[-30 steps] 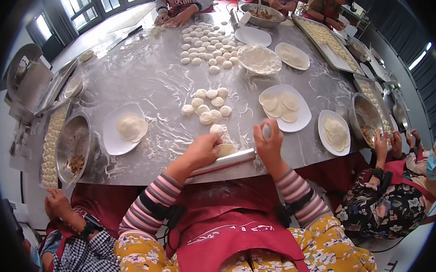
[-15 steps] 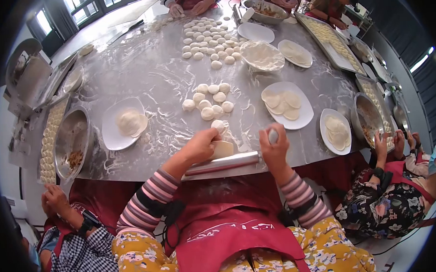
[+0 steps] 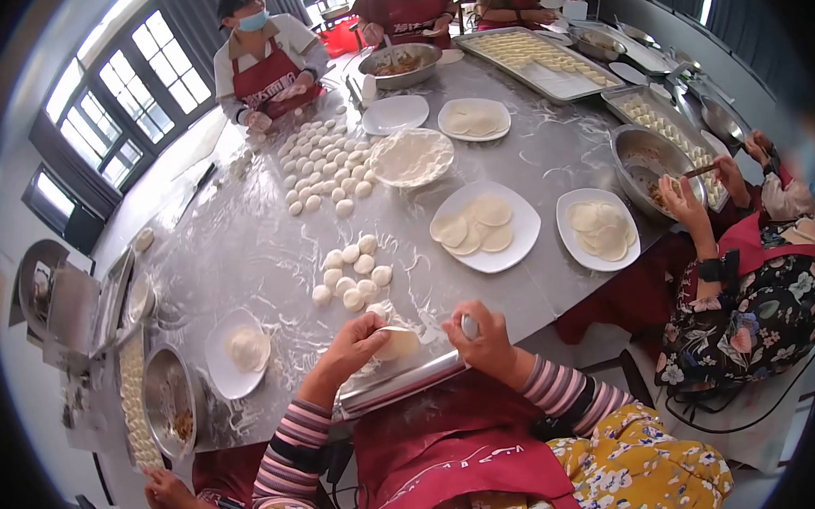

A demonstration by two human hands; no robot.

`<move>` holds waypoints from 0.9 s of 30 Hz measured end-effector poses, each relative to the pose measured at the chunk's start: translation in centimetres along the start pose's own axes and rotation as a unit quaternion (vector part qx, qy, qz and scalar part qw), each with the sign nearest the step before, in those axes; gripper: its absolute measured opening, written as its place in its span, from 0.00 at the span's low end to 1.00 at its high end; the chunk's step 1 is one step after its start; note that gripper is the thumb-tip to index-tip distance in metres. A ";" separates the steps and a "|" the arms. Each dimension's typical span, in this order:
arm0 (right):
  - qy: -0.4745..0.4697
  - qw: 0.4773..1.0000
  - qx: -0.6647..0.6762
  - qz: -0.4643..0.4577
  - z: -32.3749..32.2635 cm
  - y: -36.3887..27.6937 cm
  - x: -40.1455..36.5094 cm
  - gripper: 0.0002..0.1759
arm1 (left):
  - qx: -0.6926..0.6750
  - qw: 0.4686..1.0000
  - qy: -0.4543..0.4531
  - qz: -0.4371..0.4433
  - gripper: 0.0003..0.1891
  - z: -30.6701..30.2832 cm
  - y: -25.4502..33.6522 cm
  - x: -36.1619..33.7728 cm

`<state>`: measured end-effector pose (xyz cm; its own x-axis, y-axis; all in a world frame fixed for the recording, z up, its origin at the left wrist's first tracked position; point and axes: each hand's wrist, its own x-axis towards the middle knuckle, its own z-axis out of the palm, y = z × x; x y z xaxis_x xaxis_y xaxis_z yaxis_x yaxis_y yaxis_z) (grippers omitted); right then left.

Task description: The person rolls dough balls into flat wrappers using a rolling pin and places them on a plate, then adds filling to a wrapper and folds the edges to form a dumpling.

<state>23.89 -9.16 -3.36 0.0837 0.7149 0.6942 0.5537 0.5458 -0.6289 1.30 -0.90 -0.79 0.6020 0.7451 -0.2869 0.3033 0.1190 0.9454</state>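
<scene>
My left hand pinches the near side of a thin round dough wrapper, lifted at a tilt over the floured table. My right hand is closed around a rolling pin, whose pale grey rounded end shows between thumb and fingers. Most of that grip is hidden by the fingers. Along the front table edge, below both hands, runs a shiny metal cylinder. Just beyond the wrapper, several small dough balls sit in a loose cluster, one of them close to my left hand.
A plate of wrappers is at right centre, another plate beyond it. A floury plate stands left. Filling bowls and dumpling trays line the sides. A bowl of flour stands farther back. Co-workers surround the table.
My head view has turned and tipped up, bringing the far co-workers into view. My left hand has raised the wrapper off the table, and my right hand keeps its grip.
</scene>
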 end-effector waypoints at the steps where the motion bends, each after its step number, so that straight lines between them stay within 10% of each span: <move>1: 0.006 1.000 0.000 -0.001 -0.1 -0.2 0.0 0.14 | -0.007 1.000 0.000 -0.002 0.08 0.2 0.8 0.6; 5: 0.000 0.994 0.085 0.068 -0.4 -0.5 0.4 0.13 | 0.075 0.996 0.007 0.040 0.10 2.2 4.3 5.4; 11: 0.025 0.996 0.079 0.019 0.1 -0.3 0.6 0.15 | -0.238 0.971 -0.014 0.035 0.12 4.3 8.1 11.5; 14: 0.021 0.996 0.086 0.016 0.1 -0.2 0.4 0.16 | 0.249 0.947 0.135 0.155 0.14 1.1 3.6 12.0; 24: 0.024 0.995 0.084 0.045 0.2 -0.4 0.9 0.11 | 0.549 0.783 0.159 0.247 0.20 1.3 -0.7 0.2; 27: 0.029 0.997 0.065 0.041 0.4 -0.5 0.8 0.12 | 0.535 0.804 0.148 0.214 0.17 1.1 -0.4 0.2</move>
<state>23.32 -8.65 -2.62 0.1742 0.7349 0.6554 0.4311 0.5414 -0.7218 2.15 -1.56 -1.36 0.6659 0.7102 0.2283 0.6725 -0.7040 0.2285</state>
